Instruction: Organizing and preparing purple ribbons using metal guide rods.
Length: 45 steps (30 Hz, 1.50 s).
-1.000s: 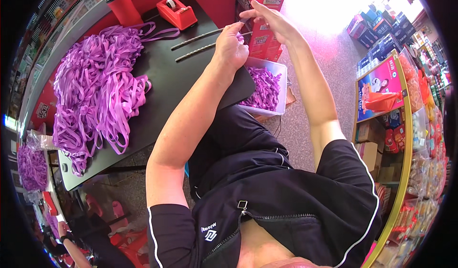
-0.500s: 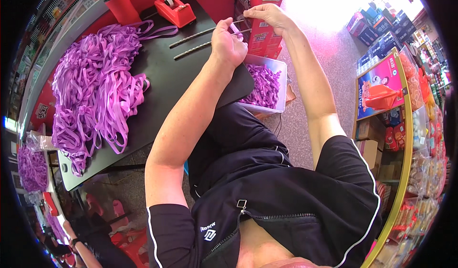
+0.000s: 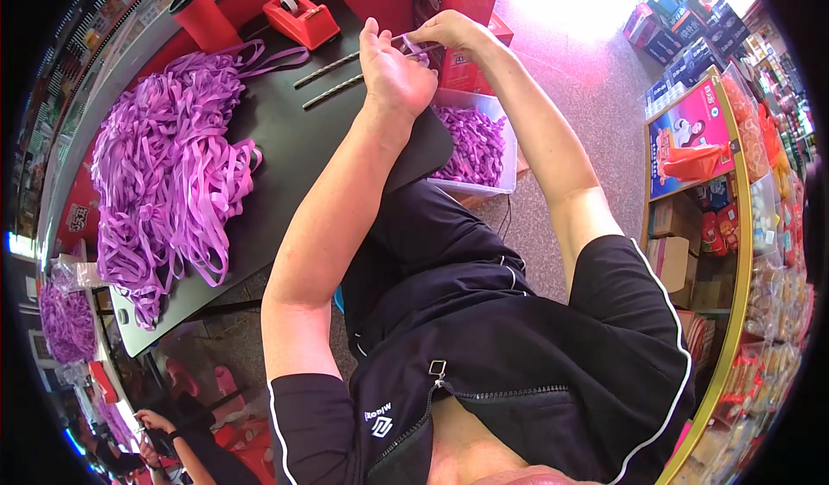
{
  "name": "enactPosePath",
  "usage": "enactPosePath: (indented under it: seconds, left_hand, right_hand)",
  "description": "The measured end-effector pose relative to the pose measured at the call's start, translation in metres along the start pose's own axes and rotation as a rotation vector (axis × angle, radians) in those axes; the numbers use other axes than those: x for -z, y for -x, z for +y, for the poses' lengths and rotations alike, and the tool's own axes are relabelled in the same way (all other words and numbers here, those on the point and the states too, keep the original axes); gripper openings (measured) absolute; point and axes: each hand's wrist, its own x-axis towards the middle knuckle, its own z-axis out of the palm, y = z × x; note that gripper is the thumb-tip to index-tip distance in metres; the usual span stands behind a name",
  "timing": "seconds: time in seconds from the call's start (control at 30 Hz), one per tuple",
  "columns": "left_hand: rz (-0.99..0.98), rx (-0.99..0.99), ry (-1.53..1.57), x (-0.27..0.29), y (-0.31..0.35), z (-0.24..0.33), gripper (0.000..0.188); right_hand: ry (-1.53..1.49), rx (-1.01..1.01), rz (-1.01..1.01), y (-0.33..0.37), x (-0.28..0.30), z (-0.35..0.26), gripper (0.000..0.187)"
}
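Note:
Two twisted metal rods (image 3: pixel 332 92) lie side by side across the far right part of the black table, running behind my left hand. A short piece of purple ribbon (image 3: pixel 413 47) is at their right ends. My left hand (image 3: pixel 397 75) is at the rods with fingers curled at the ribbon; part of its grip is hidden. From the right, my right hand (image 3: pixel 449 32) pinches the ribbon between thumb and fingertips. A big tangled heap of purple ribbon (image 3: pixel 164 174) covers the table's left part, one strand trailing to the back.
The black table (image 3: pixel 285 152) holds a red tape dispenser (image 3: pixel 300 20) and a red cup (image 3: pixel 205 17) stands behind. Below its right corner is a clear bin (image 3: pixel 508 144) of short purple ribbon pieces. Red boxes stand beyond; a stocked shelf (image 3: pixel 734 295) is right. Another person's hand (image 3: pixel 155 422) shows lower left.
My right hand has moved left and closer to my left hand, bringing the ribbon across the rods. The whole view has shifted slightly.

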Motion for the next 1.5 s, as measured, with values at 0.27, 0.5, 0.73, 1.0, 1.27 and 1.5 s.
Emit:
enactPosePath:
  seconds: [0.27,0.5,0.73,1.0,1.27,1.5]
  left_hand:
    - [-0.015,0.024,-0.038,-0.001,-0.002,-0.002,0.088]
    - [-0.071,0.010,0.006,-0.001,-0.001,0.000,0.085]
    - [-0.069,0.015,-0.011,0.002,-0.002,0.001,0.083]
    - [-0.056,0.019,-0.024,0.001,-0.001,-0.001,0.076]
    - [-0.084,0.029,0.079,0.004,-0.003,0.002,0.072]
    - [-0.102,0.025,-0.022,0.006,-0.001,0.004,0.085]
  right_hand:
    - [0.180,0.066,0.127,-0.022,-0.005,0.026,0.032]
    - [0.181,0.042,0.127,-0.015,-0.006,0.020,0.038]
    - [0.178,0.063,0.120,-0.011,-0.006,0.018,0.038]
    - [0.312,0.197,0.232,-0.002,-0.011,0.014,0.041]
    - [0.302,0.220,0.289,0.012,-0.027,0.004,0.032]
    - [0.028,0.243,0.423,0.012,-0.026,0.021,0.051]
